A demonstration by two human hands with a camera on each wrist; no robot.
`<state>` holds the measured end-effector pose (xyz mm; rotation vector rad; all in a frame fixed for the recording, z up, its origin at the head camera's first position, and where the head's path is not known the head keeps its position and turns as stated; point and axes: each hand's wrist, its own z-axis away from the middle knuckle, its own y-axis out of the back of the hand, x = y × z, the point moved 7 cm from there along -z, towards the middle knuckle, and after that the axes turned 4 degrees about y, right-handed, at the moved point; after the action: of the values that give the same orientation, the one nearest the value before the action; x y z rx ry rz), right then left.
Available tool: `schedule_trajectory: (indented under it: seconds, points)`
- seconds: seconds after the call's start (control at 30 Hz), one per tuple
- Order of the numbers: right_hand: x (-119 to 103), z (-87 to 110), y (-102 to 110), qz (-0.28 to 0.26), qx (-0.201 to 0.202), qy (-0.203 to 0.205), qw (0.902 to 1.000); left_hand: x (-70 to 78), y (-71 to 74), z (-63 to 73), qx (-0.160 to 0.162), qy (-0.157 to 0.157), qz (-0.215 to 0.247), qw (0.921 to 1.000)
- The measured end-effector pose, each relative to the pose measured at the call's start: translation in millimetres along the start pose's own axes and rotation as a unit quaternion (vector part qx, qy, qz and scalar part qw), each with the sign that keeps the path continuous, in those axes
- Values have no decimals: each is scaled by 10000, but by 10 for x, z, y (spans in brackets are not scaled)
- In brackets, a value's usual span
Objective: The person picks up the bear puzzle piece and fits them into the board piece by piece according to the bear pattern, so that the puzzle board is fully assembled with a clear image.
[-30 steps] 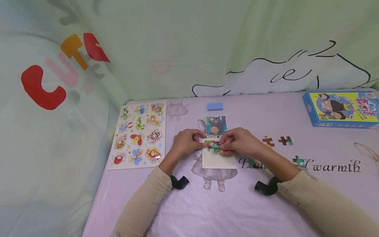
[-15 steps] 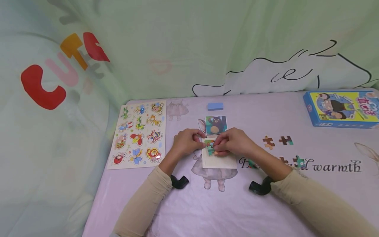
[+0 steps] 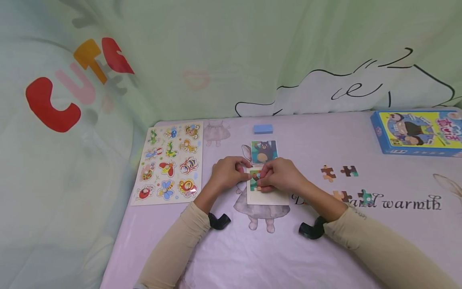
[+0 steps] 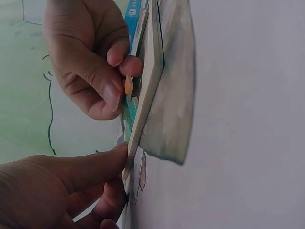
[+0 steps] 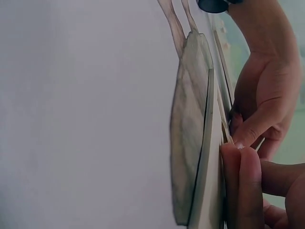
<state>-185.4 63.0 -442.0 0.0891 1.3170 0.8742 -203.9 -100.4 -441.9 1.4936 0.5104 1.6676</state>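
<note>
A pale jigsaw board point(image 3: 268, 197) lies in the middle of the table, with a picture card of a bear point(image 3: 264, 151) just beyond it. My left hand point(image 3: 228, 173) holds the board's left edge, thumb at the rim and the other fingers curled beside it. Between thumb and fingers, my right hand point(image 3: 283, 174) pinches a green and brown jigsaw piece point(image 3: 254, 186) low over the board's upper left. In the left wrist view an orange tab point(image 4: 128, 86) shows by the right fingertips. The right hand hides the upper right of the board.
Several loose jigsaw pieces point(image 3: 349, 171) lie to the right, partly behind the right forearm. A blue block point(image 3: 263, 129) sits behind the card. An insect peg puzzle point(image 3: 161, 164) is at the left, a blue and yellow box point(image 3: 415, 132) at the back right.
My right hand has moved left and slightly toward me, bringing its jigsaw piece down to the board's left side. The left hand has stayed in place at the edge.
</note>
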Motion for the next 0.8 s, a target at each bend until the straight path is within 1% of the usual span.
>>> schedule_trajectory:
  seconds: [0.3,0.47,0.57,0.67,0.8]
  points:
    - [-11,-13,17,276,169,30,9995,8,9,-5,-17,-11,23,10000]
    - [-13,-14,26,455,174,48,9988,-1,1,-8,-34,3,-4,10000]
    - [-5,-12,27,432,104,44,9990,-3,-3,-9,-48,21,-12,10000]
    - [16,-14,43,286,26,-1,9996,-3,0,-5,-50,39,8,10000]
    - [54,-16,97,206,14,-101,9997,-8,-3,-3,-53,47,29,10000]
